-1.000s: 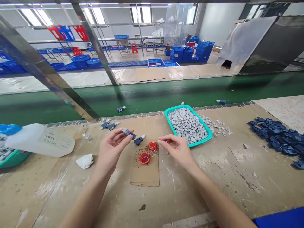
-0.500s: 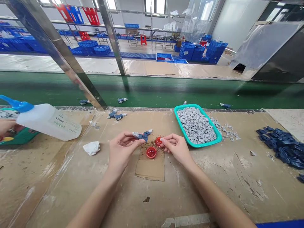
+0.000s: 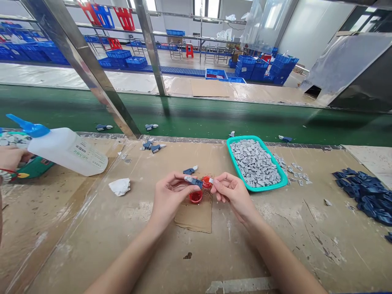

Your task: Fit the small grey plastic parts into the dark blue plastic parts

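Observation:
My left hand (image 3: 173,196) pinches a dark blue plastic part with a grey end (image 3: 194,181), held just above a small red cup (image 3: 196,197). Between the thumb and finger of my right hand (image 3: 229,190) is a small light grey plastic piece (image 3: 211,180). A second red cup (image 3: 207,182) lies behind, partly covered by the fingers. Both cups stand on a brown cardboard piece (image 3: 194,218) strewn with dark crumbs. Another blue-and-grey part (image 3: 190,170) rests on the table just past my left hand.
A turquoise tray (image 3: 285,181) of grey pieces stands right, with a heap of dark blue parts (image 3: 367,196) beyond. At left are a white bottle (image 3: 65,151), a crumpled tissue (image 3: 120,186) and another person's hand (image 3: 12,157). A green conveyor belt (image 3: 196,116) carries scattered parts.
My left hand has moved right and slightly down with its part, closer to my right hand. The parts on the belt have shifted left. The other person's hand has moved in view.

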A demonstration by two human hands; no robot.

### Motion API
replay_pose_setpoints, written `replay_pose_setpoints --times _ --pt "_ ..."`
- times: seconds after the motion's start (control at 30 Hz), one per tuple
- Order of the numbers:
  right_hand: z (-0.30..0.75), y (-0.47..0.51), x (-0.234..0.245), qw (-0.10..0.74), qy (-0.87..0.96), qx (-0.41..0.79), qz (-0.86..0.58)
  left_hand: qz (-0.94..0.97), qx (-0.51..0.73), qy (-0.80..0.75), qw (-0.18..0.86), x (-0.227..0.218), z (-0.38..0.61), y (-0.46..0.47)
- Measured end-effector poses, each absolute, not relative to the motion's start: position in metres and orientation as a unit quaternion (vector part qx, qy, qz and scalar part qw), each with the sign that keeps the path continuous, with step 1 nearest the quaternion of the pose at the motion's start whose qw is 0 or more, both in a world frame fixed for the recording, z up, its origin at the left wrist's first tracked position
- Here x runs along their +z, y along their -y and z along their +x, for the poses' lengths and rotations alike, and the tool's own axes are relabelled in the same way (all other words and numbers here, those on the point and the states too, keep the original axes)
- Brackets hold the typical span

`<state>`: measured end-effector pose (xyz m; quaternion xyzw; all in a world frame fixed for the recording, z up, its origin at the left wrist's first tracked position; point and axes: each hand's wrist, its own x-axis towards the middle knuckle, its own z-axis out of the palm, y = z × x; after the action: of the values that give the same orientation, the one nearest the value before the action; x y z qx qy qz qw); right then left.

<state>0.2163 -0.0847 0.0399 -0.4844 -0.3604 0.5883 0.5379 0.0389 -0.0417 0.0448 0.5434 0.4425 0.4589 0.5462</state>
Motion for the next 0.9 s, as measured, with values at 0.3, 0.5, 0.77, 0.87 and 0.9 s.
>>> replay_pose_setpoints --times 0.3,0.5,0.77,0.87,0.9 --pt "0.207 0.088 0.047 0.509 0.38 0.604 -0.482 0.518 0.451 -0.446 0.574 0.05 0.047 0.049" --pt "0.209 0.088 0.041 0.463 0.386 0.624 -0.497 0.512 0.434 -0.459 0.582 0.05 0.048 0.054" --pt "0.215 0.092 0.055 0.448 0.412 0.632 -0.48 0.607 0.385 -0.397 0.571 0.052 0.046 0.049" --pt "0.236 0.088 0.059 0.476 0.451 0.54 -0.528 0.731 0.341 -0.35 0.476 0.059 0.045 0.032" --pt "0.247 0.086 0.058 0.488 0.462 0.475 -0.568 0.777 0.327 -0.334 0.422 0.061 0.045 0.021"
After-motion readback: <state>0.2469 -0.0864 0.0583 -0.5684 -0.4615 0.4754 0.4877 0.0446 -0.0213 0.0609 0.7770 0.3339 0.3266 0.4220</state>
